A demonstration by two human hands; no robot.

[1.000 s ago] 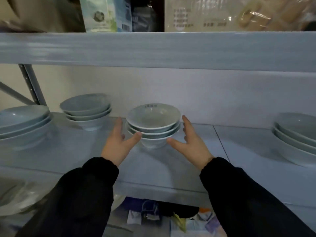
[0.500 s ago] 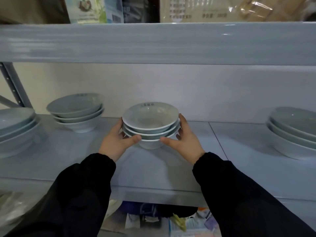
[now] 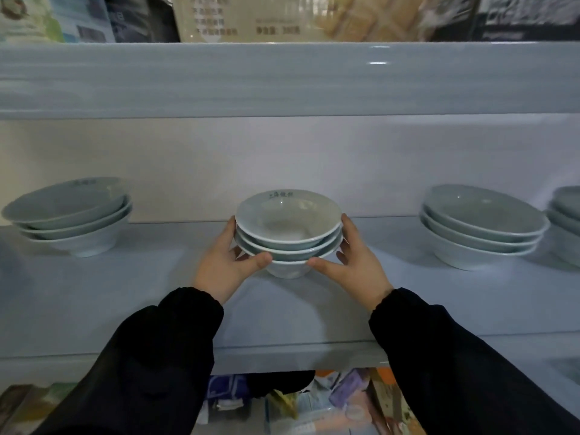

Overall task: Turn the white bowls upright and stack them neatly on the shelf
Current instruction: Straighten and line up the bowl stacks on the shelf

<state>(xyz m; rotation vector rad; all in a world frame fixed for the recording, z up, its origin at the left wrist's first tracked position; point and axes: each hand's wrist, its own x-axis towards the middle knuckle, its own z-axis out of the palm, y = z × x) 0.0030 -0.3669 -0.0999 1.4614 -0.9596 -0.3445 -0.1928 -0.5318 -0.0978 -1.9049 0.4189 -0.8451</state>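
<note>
Head view: pale grey shelf (image 3: pixel 282 324), white wall (image 3: pixel 282 158) behind.

This looks to me like a storeroom or a shop's stock shelving: I face a grey metal shelf (image 3: pixel 282 312) against a plain pale wall (image 3: pixel 282 152). Matching white bowls sit on it in separate piles, a left stack (image 3: pixel 69 215), a middle stack (image 3: pixel 287 229) and a right stack (image 3: pixel 480 224). The board above (image 3: pixel 282 80) carries printed food packets (image 3: pixel 251 17), and more wrapped goods (image 3: pixel 345 400) lie jumbled on the level below
</note>
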